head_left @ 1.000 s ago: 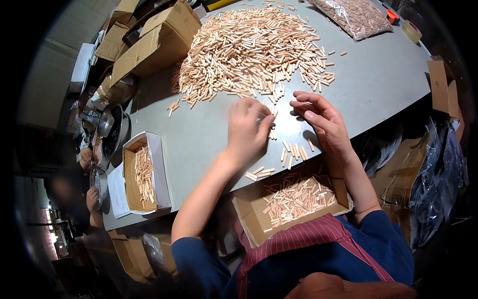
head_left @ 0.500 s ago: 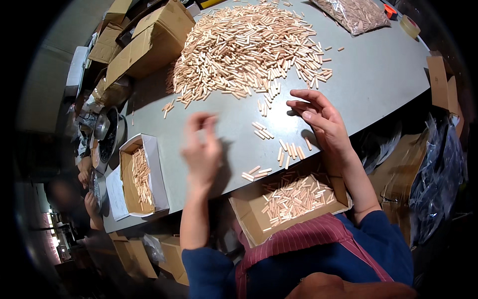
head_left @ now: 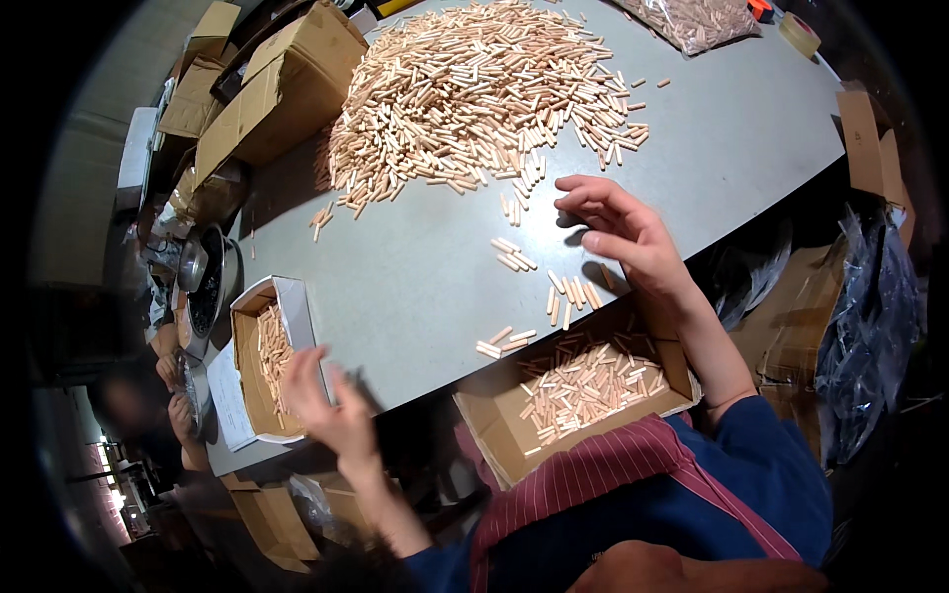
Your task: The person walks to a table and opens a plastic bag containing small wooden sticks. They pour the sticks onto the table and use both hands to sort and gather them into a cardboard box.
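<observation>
My left hand (head_left: 334, 413) is over the near right side of a small white box (head_left: 295, 318), fingers apart and slightly blurred. Short wooden dowels (head_left: 273, 346) lie inside that box. Above the grey table, my right hand (head_left: 625, 235) is loosely curved, thumb apart from the fingers, with nothing visible in it. Small groups of loose dowels (head_left: 514, 255) lie to its left, and more loose dowels (head_left: 570, 293) lie just below it. A large heap of dowels (head_left: 465, 94) covers the far part of the table.
Against my apron sits an open cardboard box (head_left: 489, 420) with many dowels. A clear bag of dowels (head_left: 697, 22) and a tape roll (head_left: 799, 36) lie far right. Cardboard boxes (head_left: 282, 104) and metal bowls (head_left: 222, 272) stand left, where another person's hands (head_left: 178, 410) show.
My left hand has swung left and nearer, from mid-table to the white box, its fingers going from pinched to spread. My right hand has hardly moved. The view has shifted slightly.
</observation>
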### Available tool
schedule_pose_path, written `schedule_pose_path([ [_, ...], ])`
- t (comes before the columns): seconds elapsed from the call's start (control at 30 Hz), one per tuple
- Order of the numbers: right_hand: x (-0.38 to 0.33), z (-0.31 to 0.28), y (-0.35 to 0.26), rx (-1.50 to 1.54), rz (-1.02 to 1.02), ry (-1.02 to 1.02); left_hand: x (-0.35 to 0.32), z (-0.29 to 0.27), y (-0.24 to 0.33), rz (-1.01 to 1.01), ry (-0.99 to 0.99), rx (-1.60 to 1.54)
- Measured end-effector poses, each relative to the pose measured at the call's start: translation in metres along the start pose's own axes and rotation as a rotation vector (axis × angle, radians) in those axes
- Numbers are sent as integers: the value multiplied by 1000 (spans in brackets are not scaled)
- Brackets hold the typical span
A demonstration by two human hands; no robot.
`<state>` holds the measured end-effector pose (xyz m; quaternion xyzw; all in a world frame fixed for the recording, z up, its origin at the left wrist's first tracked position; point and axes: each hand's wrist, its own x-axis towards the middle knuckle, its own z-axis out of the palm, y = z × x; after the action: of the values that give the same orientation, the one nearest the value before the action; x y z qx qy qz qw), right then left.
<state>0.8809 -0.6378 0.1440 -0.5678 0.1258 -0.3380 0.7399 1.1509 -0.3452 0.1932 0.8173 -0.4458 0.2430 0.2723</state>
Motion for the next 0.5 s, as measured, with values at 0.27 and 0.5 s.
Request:
schedule_pose_path([
  [0.27,-1,-1,7,-70,-43,-20,-1,64,148,424,-337,-431],
  [0.5,-1,-2,5,-88,-47,-15,5,93,175,455,-351,-466],
])
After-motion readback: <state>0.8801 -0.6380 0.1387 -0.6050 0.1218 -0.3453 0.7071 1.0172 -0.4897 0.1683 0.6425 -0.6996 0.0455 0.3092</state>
